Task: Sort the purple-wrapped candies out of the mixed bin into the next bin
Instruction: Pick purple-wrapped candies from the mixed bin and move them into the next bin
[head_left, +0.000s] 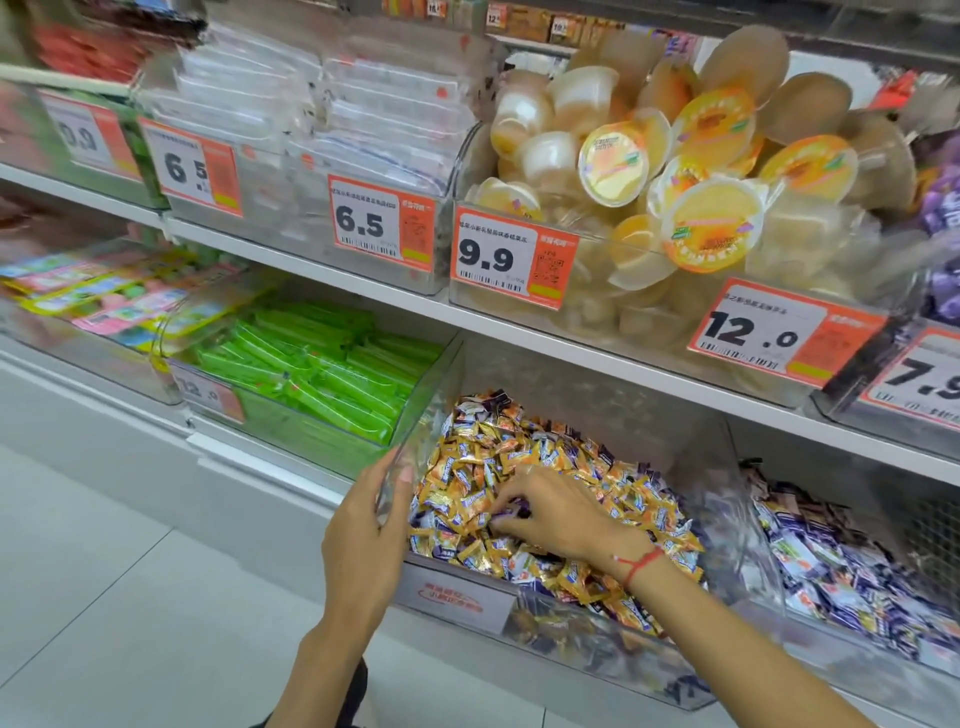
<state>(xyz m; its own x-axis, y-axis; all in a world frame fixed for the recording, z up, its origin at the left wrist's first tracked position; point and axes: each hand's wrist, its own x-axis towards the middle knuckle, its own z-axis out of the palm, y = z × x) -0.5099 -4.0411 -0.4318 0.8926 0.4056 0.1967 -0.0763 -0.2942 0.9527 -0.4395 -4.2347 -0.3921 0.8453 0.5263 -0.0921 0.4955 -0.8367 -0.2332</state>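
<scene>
The mixed bin (457, 597) sits on the lower shelf. Right of it stands the next bin (831, 649), left of it a bin of packets (311, 415). Above it, cups fill another bin (597, 291).

The left hand (371, 525) is raised with the wrist bent back — its fingers curl over a clear bin wall, thumb on the inner side. The right hand (550, 512) reaches in from the right, palm down, fingertips pinching together — a red string circles its wrist.
</scene>
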